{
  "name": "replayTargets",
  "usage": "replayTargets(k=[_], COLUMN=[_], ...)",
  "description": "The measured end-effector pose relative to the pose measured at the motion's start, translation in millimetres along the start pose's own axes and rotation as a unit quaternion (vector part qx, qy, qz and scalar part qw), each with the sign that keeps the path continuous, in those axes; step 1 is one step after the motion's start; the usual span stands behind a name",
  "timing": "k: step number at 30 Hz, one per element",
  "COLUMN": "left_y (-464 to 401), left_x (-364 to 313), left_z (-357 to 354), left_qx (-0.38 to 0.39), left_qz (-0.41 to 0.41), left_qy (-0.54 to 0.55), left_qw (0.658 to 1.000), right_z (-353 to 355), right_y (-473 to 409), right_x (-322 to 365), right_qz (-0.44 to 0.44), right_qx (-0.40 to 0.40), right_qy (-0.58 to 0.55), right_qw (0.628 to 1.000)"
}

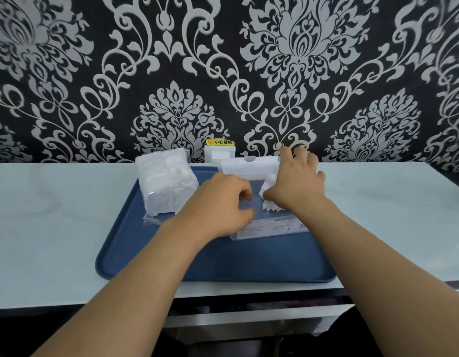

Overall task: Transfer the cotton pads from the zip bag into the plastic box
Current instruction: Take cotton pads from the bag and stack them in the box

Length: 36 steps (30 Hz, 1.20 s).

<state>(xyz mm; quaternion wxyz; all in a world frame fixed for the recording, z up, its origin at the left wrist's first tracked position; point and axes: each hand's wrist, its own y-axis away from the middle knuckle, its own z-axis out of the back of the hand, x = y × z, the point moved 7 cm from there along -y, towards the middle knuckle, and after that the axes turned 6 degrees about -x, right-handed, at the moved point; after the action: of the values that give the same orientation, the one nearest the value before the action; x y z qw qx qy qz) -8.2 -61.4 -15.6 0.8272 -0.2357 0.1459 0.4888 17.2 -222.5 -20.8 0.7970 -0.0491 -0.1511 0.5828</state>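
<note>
A clear zip bag stuffed with white cotton pads lies at the back left of a blue tray. To its right on the tray stands the clear plastic box, with a printed label on its near side and its lid raised at the back. My right hand reaches into the box from above and grips a stack of cotton pads, which shows white under the fingers. My left hand pinches the box's left edge with curled fingers. The inside of the box is mostly hidden by both hands.
The tray rests on a pale table against a black-and-silver patterned wall. A white wall socket with a yellow warning sticker sits just behind the tray. The table's near edge runs below the tray.
</note>
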Motion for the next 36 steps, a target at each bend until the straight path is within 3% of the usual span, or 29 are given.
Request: replayTargets(k=[7,9,11,12,14,16,18,20,25,30,36], left_y=[-0.2,0.2,4.0,8.3,19.9,33.8,47.7,56.3,59.6,58.5,55.6], left_x=[-0.8,1.2,9.5,16.6,35.8,55.4,74.2,89.9,114.5,123.3,123.0], left_z=[10.2,26.1,51.7,65.9,87.2,94.8,93.3,89.5,91.5,89.4,91.4], left_qx=[-0.027,-0.059,-0.112,-0.138,-0.153,-0.120,-0.072,-0.056,-0.105,-0.095,-0.101], left_qz=[-0.013,-0.021,-0.014,-0.004,0.021,0.049,0.091,0.134,0.198,0.205,0.180], left_qy=[0.037,0.071,0.089,0.090,0.078,0.047,0.004,-0.037,-0.105,-0.058,-0.011], left_qw=[0.999,0.996,0.990,0.986,0.985,0.990,0.993,0.989,0.969,0.972,0.978], right_z=[13.3,37.9,68.7,80.5,85.5,67.3,42.1,19.4,-4.8,-6.0,-24.1], right_y=[7.2,11.6,25.5,35.8,62.1,94.6,111.2,112.0,111.6,99.5,92.0], right_x=[10.9,19.1,34.0,46.1,80.3,114.0,132.6,141.3,149.6,154.3,165.4], right_qz=[0.010,0.038,0.083,0.118,0.213,0.311,0.362,0.355,0.306,0.279,0.288], right_qx=[0.025,-0.059,-0.157,-0.165,-0.057,0.096,0.142,0.152,0.142,0.083,0.100], right_qy=[-0.103,-0.157,-0.241,-0.295,-0.379,-0.346,-0.260,-0.208,-0.105,-0.095,-0.106], right_qw=[0.994,0.985,0.954,0.934,0.899,0.880,0.884,0.899,0.935,0.952,0.947])
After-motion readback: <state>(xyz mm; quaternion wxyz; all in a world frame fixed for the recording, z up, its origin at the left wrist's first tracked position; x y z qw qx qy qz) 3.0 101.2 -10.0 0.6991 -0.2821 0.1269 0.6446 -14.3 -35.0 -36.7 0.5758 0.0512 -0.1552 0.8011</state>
